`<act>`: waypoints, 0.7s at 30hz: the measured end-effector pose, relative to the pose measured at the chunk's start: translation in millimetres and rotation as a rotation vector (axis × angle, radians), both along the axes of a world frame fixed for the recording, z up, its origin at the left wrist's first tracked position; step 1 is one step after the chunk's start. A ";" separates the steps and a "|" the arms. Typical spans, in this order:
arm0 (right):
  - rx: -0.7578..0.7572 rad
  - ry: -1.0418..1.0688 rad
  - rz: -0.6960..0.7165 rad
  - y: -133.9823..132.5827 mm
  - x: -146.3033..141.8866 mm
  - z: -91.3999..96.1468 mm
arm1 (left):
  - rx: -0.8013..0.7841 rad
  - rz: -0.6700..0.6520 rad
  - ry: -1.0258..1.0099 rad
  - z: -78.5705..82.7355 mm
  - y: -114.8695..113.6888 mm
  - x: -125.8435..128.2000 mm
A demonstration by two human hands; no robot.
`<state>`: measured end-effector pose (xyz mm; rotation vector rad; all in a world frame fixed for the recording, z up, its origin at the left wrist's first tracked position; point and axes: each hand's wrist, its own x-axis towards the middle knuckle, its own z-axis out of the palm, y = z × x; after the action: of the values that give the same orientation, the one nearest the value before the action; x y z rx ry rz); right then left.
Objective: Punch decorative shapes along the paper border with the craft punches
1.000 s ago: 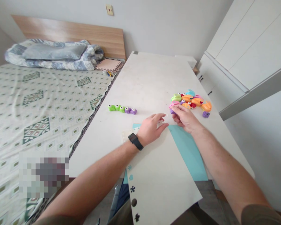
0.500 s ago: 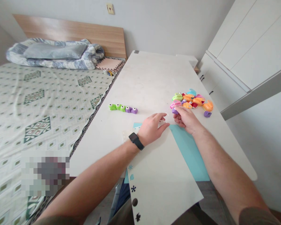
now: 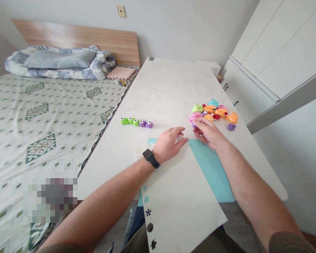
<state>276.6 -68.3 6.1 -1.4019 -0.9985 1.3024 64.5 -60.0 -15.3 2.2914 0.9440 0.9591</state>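
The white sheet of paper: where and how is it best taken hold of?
Probably grip the white sheet at its near right corner, coming from the right, pinching from above and below. That corner juts past the table's edge, so both faces seem reachable, while cut-out holes line the left margin.

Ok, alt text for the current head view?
A person's right hand touches a small purple plastic piece beside a colourful pile on a white table, while the left hand is over white paper with cut-out shapes. A row of green and purple pieces sits farther left.
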 end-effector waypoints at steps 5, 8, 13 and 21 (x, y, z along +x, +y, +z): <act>-0.006 -0.019 -0.003 1.9 -2.5 -3.5 | 0.011 -0.006 0.009 -1.4 0.5 0.5; -0.014 -0.038 -0.025 4.1 -4.8 -6.4 | 0.010 -0.006 0.008 -1.3 0.0 0.7; -0.017 -0.055 -0.043 6.1 -6.7 -11.3 | 0.006 -0.016 0.016 -1.7 -0.9 0.8; -0.019 -0.041 -0.042 7.3 -9.9 -9.6 | 0.012 -0.022 0.021 -2.0 -0.3 1.3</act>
<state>266.7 -61.0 -3.6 -1.4620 -0.9814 1.2597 65.8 -60.3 -17.3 2.3214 0.9219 0.9358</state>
